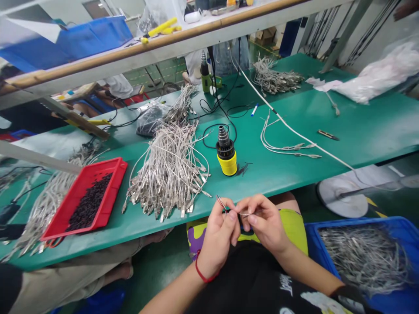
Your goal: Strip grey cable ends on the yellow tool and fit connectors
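Note:
My left hand [222, 233], with a red cord at its wrist, has its fingers pinched around a small shiny metal tool [221, 202]. Close beside it, my right hand [263, 218] pinches a thin pale wire [244, 214]. Both hands are over my lap at the table's front edge, their fingertips nearly touching. What lies between the fingertips is too small to make out. A yellow and black heat gun [226, 155] stands nozzle up on the green table [255, 179], beyond my hands. Left of it lies a large pile of grey cables with metal connectors [170, 170].
A red tray [119, 174] of small black pieces sits at the left. Several loose cables [284, 148] and a pen-like tool [328, 134] lie at the right. A blue bin [314, 240] of cables is at lower right. A shelf crosses above; another person's legs show at lower left.

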Demonstrator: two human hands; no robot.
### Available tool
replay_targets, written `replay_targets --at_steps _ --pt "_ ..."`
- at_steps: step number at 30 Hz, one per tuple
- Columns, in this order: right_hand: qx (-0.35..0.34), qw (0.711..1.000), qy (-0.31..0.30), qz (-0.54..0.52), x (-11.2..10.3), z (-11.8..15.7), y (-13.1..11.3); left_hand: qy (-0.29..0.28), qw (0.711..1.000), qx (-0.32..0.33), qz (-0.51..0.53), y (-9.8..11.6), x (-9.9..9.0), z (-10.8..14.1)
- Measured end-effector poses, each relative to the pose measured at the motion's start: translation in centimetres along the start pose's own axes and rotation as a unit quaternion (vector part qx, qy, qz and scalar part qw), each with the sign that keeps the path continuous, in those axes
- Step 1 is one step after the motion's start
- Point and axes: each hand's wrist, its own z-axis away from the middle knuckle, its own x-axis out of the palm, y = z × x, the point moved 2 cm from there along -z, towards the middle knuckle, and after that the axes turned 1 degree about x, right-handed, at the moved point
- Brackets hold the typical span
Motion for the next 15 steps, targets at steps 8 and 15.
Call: replay_targets --at_steps 8,15 --pt "-0.066 0.997 0.044 0.002 0.07 0.79 0.22 0.044 0.997 0.036 0.044 0.38 0.67 0.08" --pt "-0.094 0.995 0.036 0.008 0.76 1.13 0.82 0.056 0.997 0.026 0.046 0.53 0.9 0.52"
